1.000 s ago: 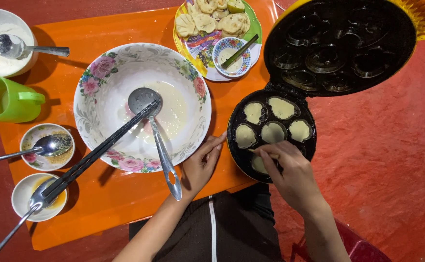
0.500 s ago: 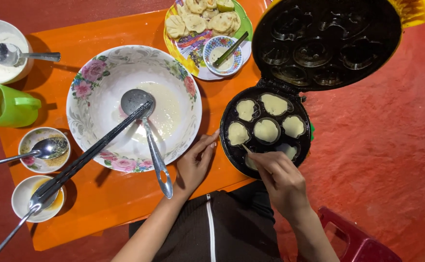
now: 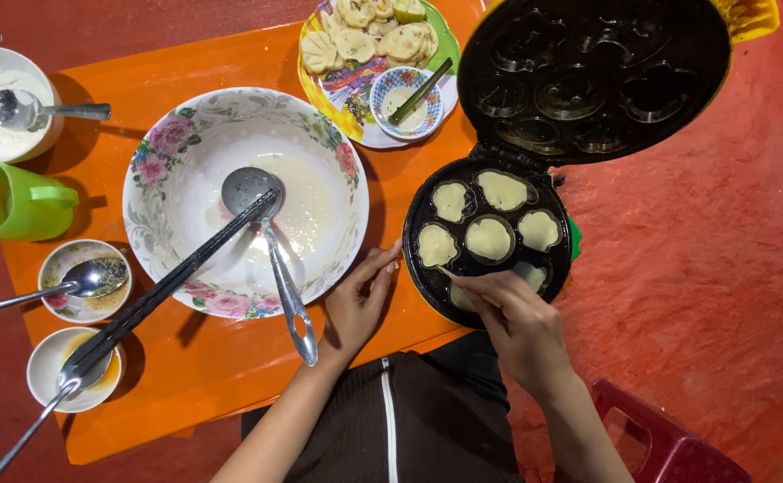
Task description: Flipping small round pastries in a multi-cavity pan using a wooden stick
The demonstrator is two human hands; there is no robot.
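Round black cake maker (image 3: 490, 234) is sitting at the near right edge of the orange bench (image 3: 230, 376), partly overhanging it, lid (image 3: 592, 76) swung up and back. Pale batter is filling the moulds of the lower plate; the upper moulds are showing dark and bare.

Right hand (image 3: 516, 317) is reaching over the near rim of the maker, fingers pressed together and pinching a thin light stick (image 3: 446, 272) whose tip is lying at a front mould. What it is touching there, cannot tell exactly.

Left hand (image 3: 360, 300) is resting flat on the bench, fingers loosely spread, fingertips lying between the maker and the large floral bowl (image 3: 163, 148), just beside the maker's left rim. It is holding nothing.

Floral bowl is holding a thin pool of pale batter, with a metal ladle (image 3: 270, 241) leaning in it, handle pointing toward the person. A pair of long dark tongs (image 3: 154, 300) is lying across the bowl rim, running down to a small bowl of yellowish liquid (image 3: 56, 358).

Further out: a small dish with a spoon (image 3: 83, 279) at left, a green jug (image 3: 7, 199) beside it, a white bowl of white paste with a spoon (image 3: 2, 107) at the far left corner. A colourful plate of finished cakes (image 3: 364, 45) is sitting at the far edge, carrying a small patterned sauce bowl (image 3: 405, 94). Red floor (image 3: 704, 268) is stretching to the right, a red stool (image 3: 660, 438) near the person's right arm.
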